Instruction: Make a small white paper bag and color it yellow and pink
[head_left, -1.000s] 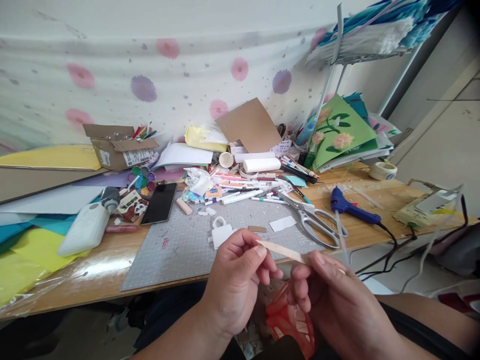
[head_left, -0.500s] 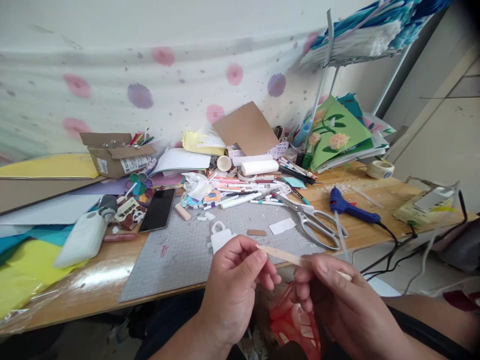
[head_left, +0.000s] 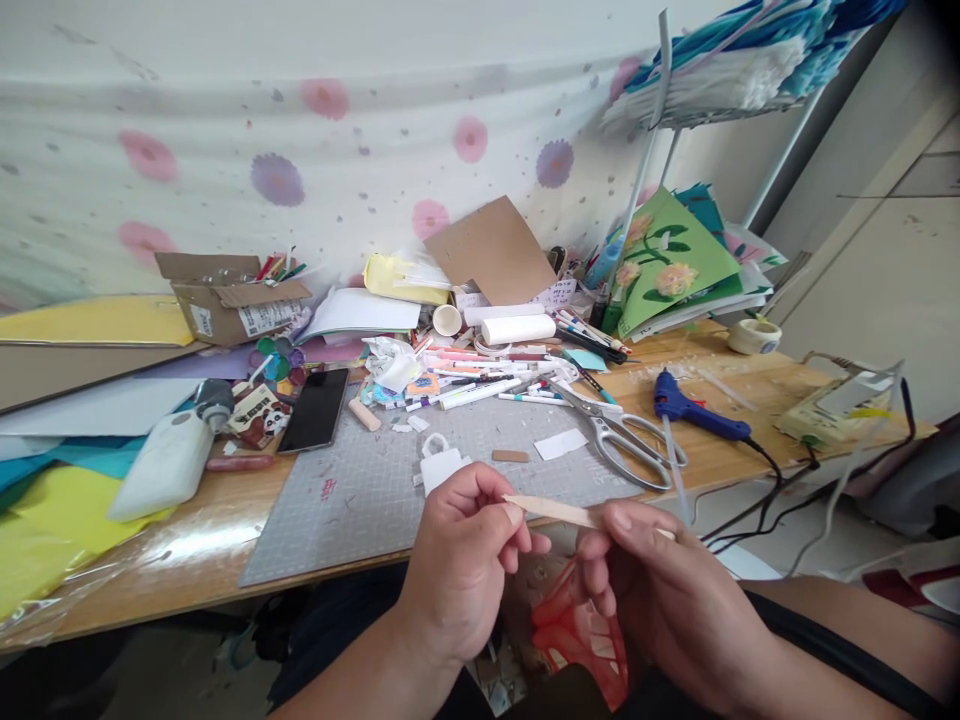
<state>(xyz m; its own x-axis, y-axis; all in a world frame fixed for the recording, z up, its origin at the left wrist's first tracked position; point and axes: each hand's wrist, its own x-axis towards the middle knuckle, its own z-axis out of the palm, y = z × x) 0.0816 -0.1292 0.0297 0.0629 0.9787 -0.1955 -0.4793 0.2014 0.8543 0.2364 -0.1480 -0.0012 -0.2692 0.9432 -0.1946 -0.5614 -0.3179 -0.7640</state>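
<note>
A pale wooden craft stick is stretched between my two hands, in front of the table's edge. My left hand pinches its left end between thumb and fingers. My right hand grips the other end, and a bit of the stick shows past the thumb. Just beyond my left hand, a small white cut-out with a ring-like loop lies on the grey cutting mat, partly covered by the hand. A short brown strip and a white paper piece lie near it.
Large scissors and a blue glue gun with its cord lie to the right. Several markers are heaped behind the mat. A phone and a white glue bottle are on the left. A red bag hangs below.
Both hands have shifted slightly left with the stick, my right hand more, coming a little nearer to the left. The view has moved slightly; things on the table stay in place.
</note>
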